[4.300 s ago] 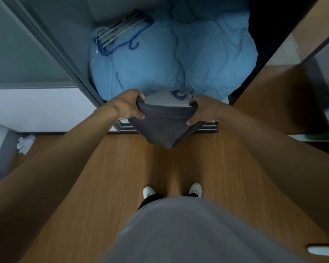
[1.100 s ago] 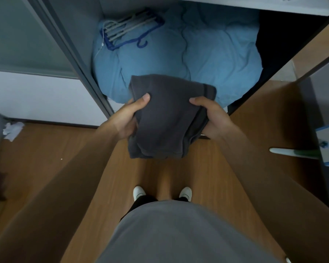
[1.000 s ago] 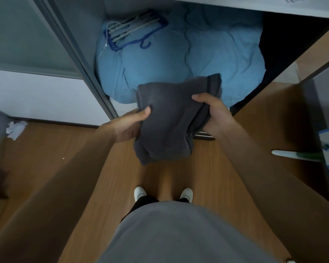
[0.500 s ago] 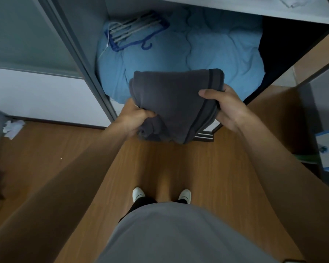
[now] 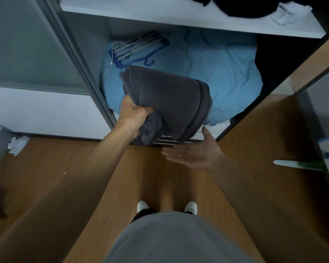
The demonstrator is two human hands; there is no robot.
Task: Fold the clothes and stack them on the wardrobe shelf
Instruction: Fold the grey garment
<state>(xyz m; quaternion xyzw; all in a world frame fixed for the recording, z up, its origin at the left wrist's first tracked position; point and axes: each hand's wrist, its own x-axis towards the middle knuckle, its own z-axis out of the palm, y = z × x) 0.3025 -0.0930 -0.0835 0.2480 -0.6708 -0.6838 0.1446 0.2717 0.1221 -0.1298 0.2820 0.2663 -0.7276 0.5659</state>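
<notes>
1. The folded dark grey garment (image 5: 169, 99) was a thick, soft bundle with a darker band running along its right edge, and its lower left corner was bunched into loose rolls.
2. It was held in the air at the open front of the wardrobe, over the blue duvet (image 5: 226, 73) that filled the bottom compartment, and below the white shelf (image 5: 160, 15).
3. The left hand (image 5: 134, 118) gripped the bundle's lower left corner, fingers curled tightly into the cloth.
4. The right hand (image 5: 196, 153) lay flat and palm-up just under the garment's lower right edge, fingers straight, holding nothing; whether the thumb touched the cloth could not be told.
5. A bundle of blue and white hangers (image 5: 139, 48) rested on the duvet's back left part, behind the garment.
6. On the white shelf sat dark clothing (image 5: 254, 6) and a pale crumpled cloth (image 5: 291, 13) near its right end.
7. A crumpled white paper (image 5: 17, 145) lay on the wooden floor (image 5: 84, 168) by the left wall.
</notes>
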